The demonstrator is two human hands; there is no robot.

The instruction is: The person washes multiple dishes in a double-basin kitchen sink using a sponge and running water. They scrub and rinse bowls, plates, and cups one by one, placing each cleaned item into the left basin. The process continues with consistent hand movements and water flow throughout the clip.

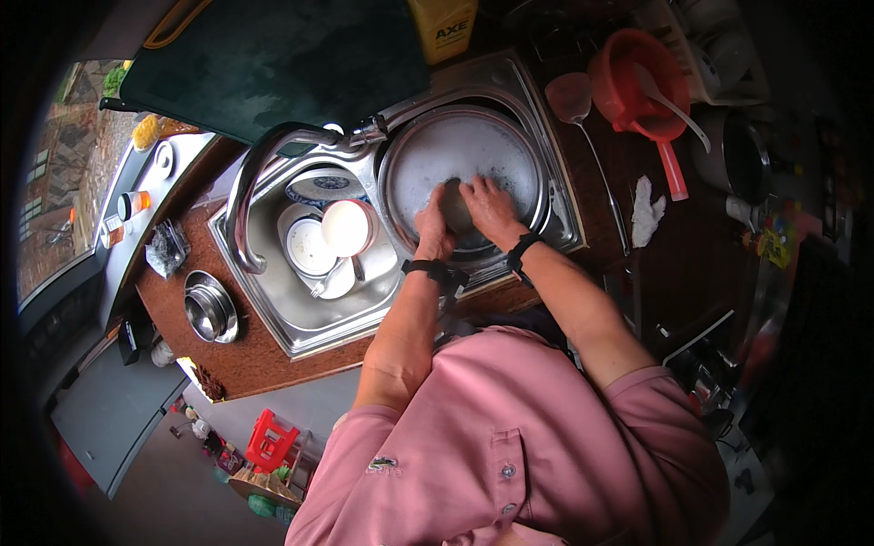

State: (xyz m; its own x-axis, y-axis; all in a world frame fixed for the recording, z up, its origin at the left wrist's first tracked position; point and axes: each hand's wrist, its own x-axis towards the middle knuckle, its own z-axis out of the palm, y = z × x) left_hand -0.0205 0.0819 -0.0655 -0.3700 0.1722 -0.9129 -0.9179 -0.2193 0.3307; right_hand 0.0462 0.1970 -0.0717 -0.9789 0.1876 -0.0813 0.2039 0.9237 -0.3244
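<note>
A large round metal pan or basin fills the right sink bowl, dark specks dotting its inside. My left hand and my right hand are low in it, on either side of a dark roundish object whose kind I cannot tell. Both hands touch or nearly touch this object; their grip is partly hidden. In the left sink bowl lie a blue-patterned bowl, white dishes, a pale cup or bowl and a fork. The chrome faucet arches over that bowl.
Right of the sink lie a spatula, a red strainer or colander with a handle and a crumpled white cloth or paper. Stacked steel bowls stand left on the counter. A dark green board and a yellow container are behind.
</note>
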